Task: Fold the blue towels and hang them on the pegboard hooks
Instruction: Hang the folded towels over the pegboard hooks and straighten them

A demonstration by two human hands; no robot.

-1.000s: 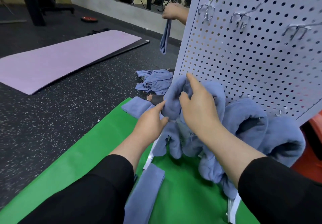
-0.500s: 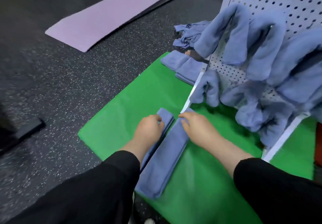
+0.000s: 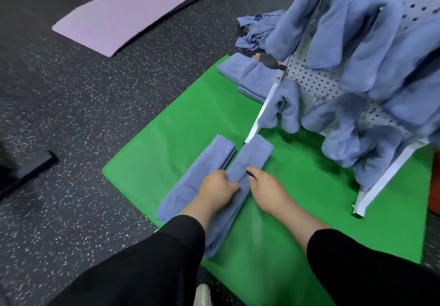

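Since half a second ago both hands have slid back along the folded strips toward me, and the view has tipped a little lower. My left hand (image 3: 215,186) and right hand (image 3: 264,188) now sit either side of the right-hand folded towel (image 3: 247,160), fingers curled and pinching its long edges near the middle of the frame. A second folded towel (image 3: 209,163) lies just beside it on the left, touching or nearly so, both on the green mat (image 3: 190,120)

Further folded towels (image 3: 250,74) are stacked at the mat's upper edge, and a crumpled heap (image 3: 259,29) lies on the floor above them. The pegboard (image 3: 316,84) leans at the upper right, already draped with several hung towels (image 3: 357,32)

I judge the cloth soft, light and limp: it will sag and unfold if lifted by one end. The plush nap should give decent friction, so slipping is unlikely. I'd take it at mid-length with both hands, pinching all layers together, so it drapes evenly over a hook with the fold intact
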